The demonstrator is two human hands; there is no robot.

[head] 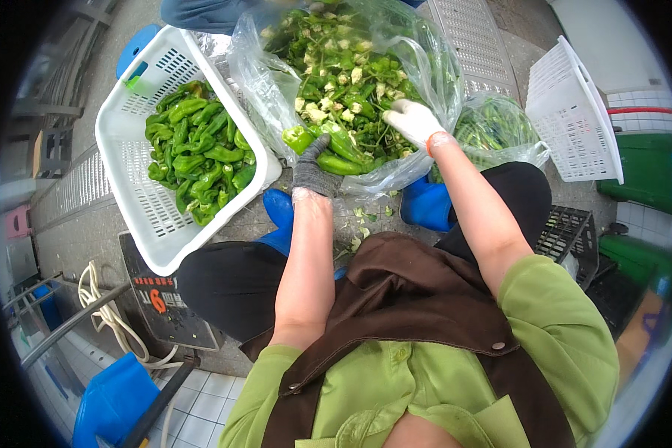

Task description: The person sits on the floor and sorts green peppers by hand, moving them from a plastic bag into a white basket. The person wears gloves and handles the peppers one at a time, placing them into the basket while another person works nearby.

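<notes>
My left hand [317,171], in a grey knit glove, is closed around several green peppers [341,147] at the near left edge of a clear plastic bag [263,73]. My right hand [411,119], in a white glove with an orange band at the wrist, reaches into the bag's right side among peppers and stems; its fingertips are partly hidden, so its hold cannot be told. Cut pepper tops [316,112] with pale cores lie over the bag's contents. To the left, a white plastic basket [109,126] holds a heap of green peppers [193,140].
A second bag of green produce [495,123] stands at right, beside an upright white basket [574,117]. Below it is a black crate [563,229]. Blue boots [428,204] flank scraps on the floor. Another person's clothed leg [201,14] shows at the top.
</notes>
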